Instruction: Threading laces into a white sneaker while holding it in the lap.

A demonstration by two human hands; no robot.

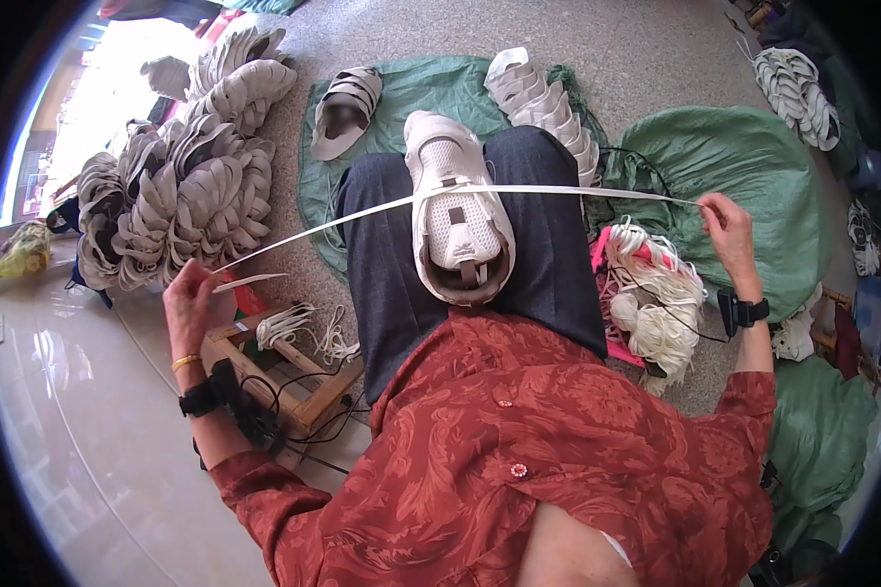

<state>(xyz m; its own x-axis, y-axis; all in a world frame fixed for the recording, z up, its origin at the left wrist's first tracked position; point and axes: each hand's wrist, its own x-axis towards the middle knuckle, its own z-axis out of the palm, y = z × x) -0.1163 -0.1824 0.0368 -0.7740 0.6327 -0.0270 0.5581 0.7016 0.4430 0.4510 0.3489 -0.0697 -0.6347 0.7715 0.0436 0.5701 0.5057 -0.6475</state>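
Across my lap rests a white shoe upper (460,235), its opening toward me and its toe pointing away. A flat white shoelace (558,190) runs through the front of its eyelets and stretches out to both sides. My left hand (188,305) pinches one end, with a short tail of lace hanging past the fingers. Out to the right, my right hand (728,231) pinches the other end. The lace looks taut between the shoe and each hand.
Stacked shoe uppers (181,186) pile up at the left. Another row of uppers (546,112) and a single upper (347,112) lie on green sheeting (416,83). Bundled white laces (661,303) sit by my right knee. A wooden stool (294,382) stands at my left.
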